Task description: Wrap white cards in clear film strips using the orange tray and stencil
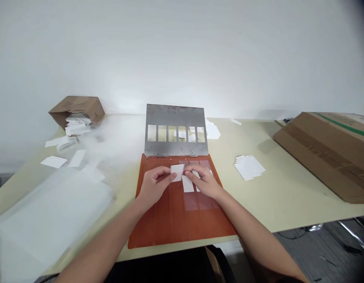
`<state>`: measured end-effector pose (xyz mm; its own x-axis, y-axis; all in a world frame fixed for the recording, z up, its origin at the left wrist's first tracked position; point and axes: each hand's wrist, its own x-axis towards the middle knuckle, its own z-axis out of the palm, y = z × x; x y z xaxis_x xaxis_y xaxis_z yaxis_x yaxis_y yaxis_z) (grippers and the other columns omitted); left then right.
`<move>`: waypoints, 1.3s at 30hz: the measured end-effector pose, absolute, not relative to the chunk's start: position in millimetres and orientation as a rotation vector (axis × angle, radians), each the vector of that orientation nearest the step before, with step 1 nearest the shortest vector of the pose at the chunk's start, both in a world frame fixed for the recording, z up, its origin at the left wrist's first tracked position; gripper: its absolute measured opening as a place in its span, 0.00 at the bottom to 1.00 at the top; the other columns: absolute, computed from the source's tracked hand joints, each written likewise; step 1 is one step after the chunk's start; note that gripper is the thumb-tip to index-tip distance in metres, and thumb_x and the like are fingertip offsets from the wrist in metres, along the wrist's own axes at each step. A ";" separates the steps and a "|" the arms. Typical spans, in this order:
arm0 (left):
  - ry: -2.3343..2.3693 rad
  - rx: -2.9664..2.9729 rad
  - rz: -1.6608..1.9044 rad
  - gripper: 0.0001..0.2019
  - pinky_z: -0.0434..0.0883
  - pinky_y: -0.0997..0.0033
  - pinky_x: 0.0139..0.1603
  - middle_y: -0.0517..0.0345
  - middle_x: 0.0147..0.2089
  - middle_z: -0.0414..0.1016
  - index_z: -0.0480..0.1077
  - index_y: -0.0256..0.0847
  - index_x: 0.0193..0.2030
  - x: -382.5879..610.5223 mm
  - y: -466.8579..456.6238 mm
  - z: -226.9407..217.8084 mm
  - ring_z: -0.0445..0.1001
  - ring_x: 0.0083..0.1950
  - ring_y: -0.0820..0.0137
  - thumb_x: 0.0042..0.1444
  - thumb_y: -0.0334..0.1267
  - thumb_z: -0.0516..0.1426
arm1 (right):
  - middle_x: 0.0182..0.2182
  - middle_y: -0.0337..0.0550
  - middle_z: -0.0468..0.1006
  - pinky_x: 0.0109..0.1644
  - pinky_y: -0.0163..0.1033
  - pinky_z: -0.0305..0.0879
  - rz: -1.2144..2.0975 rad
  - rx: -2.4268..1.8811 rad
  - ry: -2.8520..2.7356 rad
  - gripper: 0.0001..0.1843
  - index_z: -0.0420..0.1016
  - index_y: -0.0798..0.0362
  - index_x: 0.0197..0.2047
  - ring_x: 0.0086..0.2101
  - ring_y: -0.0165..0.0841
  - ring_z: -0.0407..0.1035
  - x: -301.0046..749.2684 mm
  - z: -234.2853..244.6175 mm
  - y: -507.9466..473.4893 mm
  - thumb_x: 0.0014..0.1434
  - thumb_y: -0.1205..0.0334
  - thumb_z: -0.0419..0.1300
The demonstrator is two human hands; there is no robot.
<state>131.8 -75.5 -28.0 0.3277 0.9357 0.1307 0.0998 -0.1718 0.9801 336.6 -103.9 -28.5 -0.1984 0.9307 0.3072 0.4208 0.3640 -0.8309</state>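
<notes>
Orange rubber mat (151, 230) lies under both hands. The left hand (155, 186) and right hand (203, 181) meet over its middle, and a white card (177, 172) sits between them, just above the mat. The left fingers (167, 173) are closed in a pinch on the card's left edge. The right fingers (191, 173) curl in at its other edge, but I cannot tell if they grip it. A soft pinch at the edges works well here, because it keeps the card flat and free of bends. The card is thin, plain and has neat corners (it looks a bit tilted). More white cards (188, 184) lie on clear strips (191, 201) on the mat. Past the mat, a steel plate (175, 116) with a row of square holes stands on a hinge. A small stack of cards (249, 167) sits on the pale table (276, 206) to the right. Far off, a tipped brown box (77, 107) spills cards on the left, and a big closed box (323, 157) lies on the right.
</notes>
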 end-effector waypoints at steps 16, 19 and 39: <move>0.903 1.591 0.864 0.14 0.63 0.76 0.30 0.63 0.26 0.67 0.69 0.38 0.27 135.7 -79.9 -27.4 0.64 0.28 0.76 0.56 0.47 0.60 | 0.23 0.34 0.74 0.50 0.44 0.57 0.674 -1.291 -1.900 0.22 0.66 0.50 0.26 0.27 0.28 0.62 335.5 -35.5 -106.2 0.65 0.44 0.55; 0.905 1.564 0.846 0.15 0.62 0.76 0.30 0.64 0.26 0.66 0.69 0.38 0.28 135.3 -80.0 -26.5 0.62 0.28 0.76 0.56 0.48 0.61 | 0.23 0.33 0.73 0.50 0.44 0.56 0.671 -1.290 -1.908 0.23 0.65 0.50 0.25 0.26 0.28 0.60 335.0 -35.3 -106.3 0.65 0.44 0.55; 0.924 1.780 0.808 0.12 0.63 0.77 0.30 0.63 0.28 0.70 0.70 0.39 0.30 135.4 -82.0 -29.2 0.64 0.29 0.76 0.59 0.44 0.57 | 0.25 0.36 0.75 0.45 0.43 0.58 0.692 -1.260 -1.884 0.22 0.71 0.50 0.29 0.27 0.29 0.63 337.6 -31.7 -105.5 0.64 0.42 0.54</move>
<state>135.4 -82.0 -29.2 0.4979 0.8583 0.1243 0.2380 -0.2731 0.9321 337.6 -105.5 -31.7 -0.2315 0.9292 0.2882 0.5218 0.3686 -0.7693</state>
